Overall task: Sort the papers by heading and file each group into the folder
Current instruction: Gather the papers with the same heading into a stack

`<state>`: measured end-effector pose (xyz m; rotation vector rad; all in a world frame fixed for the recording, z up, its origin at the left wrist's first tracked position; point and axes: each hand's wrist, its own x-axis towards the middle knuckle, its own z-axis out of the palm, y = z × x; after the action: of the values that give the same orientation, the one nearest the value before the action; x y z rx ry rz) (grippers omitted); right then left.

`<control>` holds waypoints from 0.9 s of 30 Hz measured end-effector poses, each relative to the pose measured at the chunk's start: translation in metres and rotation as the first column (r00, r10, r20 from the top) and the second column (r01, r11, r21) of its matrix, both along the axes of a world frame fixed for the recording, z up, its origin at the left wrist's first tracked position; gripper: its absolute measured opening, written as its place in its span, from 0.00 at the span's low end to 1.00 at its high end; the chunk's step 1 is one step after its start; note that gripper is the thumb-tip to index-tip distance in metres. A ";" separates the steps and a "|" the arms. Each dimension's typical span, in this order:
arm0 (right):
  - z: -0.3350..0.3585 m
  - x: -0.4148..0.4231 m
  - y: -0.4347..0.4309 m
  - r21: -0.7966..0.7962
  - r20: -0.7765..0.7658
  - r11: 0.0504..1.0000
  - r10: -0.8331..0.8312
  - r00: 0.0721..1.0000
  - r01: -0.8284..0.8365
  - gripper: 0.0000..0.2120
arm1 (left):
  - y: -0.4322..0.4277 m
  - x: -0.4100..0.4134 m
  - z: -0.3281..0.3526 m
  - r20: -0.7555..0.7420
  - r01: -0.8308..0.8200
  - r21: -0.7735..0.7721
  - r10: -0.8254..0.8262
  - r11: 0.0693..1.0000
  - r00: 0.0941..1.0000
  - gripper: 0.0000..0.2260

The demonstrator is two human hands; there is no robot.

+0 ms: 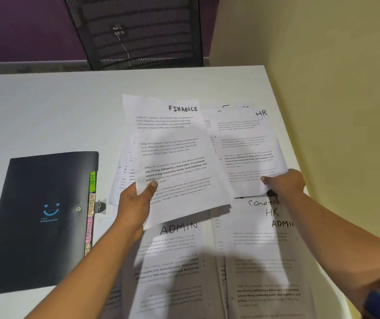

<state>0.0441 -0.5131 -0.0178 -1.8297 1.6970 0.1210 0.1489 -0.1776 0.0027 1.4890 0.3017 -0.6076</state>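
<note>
My left hand [136, 201] grips the lower left edge of a sheet headed FINANCE [173, 143], lifted above the table with more sheets behind it. On the right, my right hand [284, 183] pinches the bottom edge of a sheet headed HR [244, 146]. Below them on the table lie a sheet headed ADMIN [175, 261], turned upside down in its text, and a fanned pile [265, 261] whose visible headings read HR and ADMIN. A black folder [39, 222] lies shut at the left, with coloured tabs [91, 210] marked HR, ADMIN and FINANCE along its right edge.
The white table [46, 107] ends at a yellow wall [334, 88] on the right. A black mesh chair [138, 33] stands behind the far edge. A small binder clip [101, 206] lies beside the folder's tabs.
</note>
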 end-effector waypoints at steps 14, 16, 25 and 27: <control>0.010 -0.002 -0.011 0.346 0.337 0.909 -0.353 0.873 0.234 0.14 | 0.029 -0.006 -0.060 -0.156 -0.053 0.126 0.073 0.991 0.985 0.09; 0.011 -0.003 -0.010 0.368 0.412 0.909 -0.350 0.841 0.197 0.11 | 0.030 -0.006 -0.063 -0.140 -0.041 0.141 0.060 0.989 0.988 0.08; 0.001 -0.026 0.000 0.513 0.300 0.857 -0.232 0.925 0.049 0.23 | 0.031 -0.009 -0.071 -0.076 -0.042 0.176 0.056 0.983 0.996 0.05; -0.002 -0.028 -0.002 0.502 0.279 0.864 -0.210 0.937 0.044 0.25 | 0.032 -0.008 -0.072 -0.079 -0.031 0.177 0.046 0.984 0.996 0.05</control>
<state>0.0166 -0.5151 -0.0199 -1.2725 1.3900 0.1654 0.1409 -0.1454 -0.0692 1.6262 0.4569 -0.6253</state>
